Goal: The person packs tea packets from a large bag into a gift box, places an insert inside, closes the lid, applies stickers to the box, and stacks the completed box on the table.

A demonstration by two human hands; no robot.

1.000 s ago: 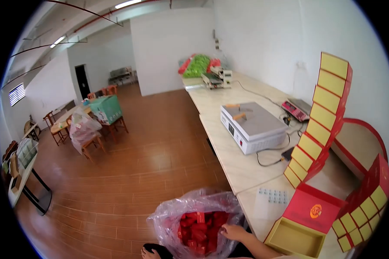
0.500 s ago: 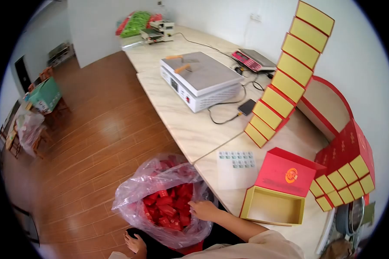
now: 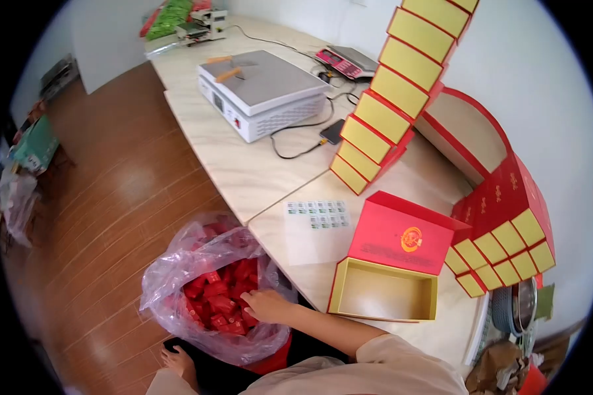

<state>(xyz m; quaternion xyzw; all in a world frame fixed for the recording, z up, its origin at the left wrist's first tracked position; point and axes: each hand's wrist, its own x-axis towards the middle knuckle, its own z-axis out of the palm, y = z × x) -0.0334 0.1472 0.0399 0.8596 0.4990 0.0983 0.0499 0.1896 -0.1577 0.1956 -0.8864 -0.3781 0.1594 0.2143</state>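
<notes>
My right hand [image 3: 265, 306] reaches into a clear plastic bag [image 3: 167, 280] filled with small red packets [image 3: 221, 305]. Its fingers are curled together against the packets at the bag's right side; what they grip, if anything, is hidden. My left hand [image 3: 178, 364] rests on my dark-clad leg, fingers spread and holding nothing. To the right of the bag, an open red gift box [image 3: 382, 289] with a gold inside lies on the table, its lid folded back and nothing in it.
On the table [image 3: 257, 174] are a sticker sheet [image 3: 317, 234], a leaning stack of boxes [image 3: 408, 62], more stacked boxes [image 3: 501, 253], a white heating plate [image 3: 263, 85], a phone [image 3: 333, 131] and a scale [image 3: 349, 62]. Brown floor [image 3: 112, 197] lies to the left.
The whole view has shifted, so bag, boxes and table appear farther left and higher. My right hand stays at the packets in the bag, and my left hand stays on my leg.
</notes>
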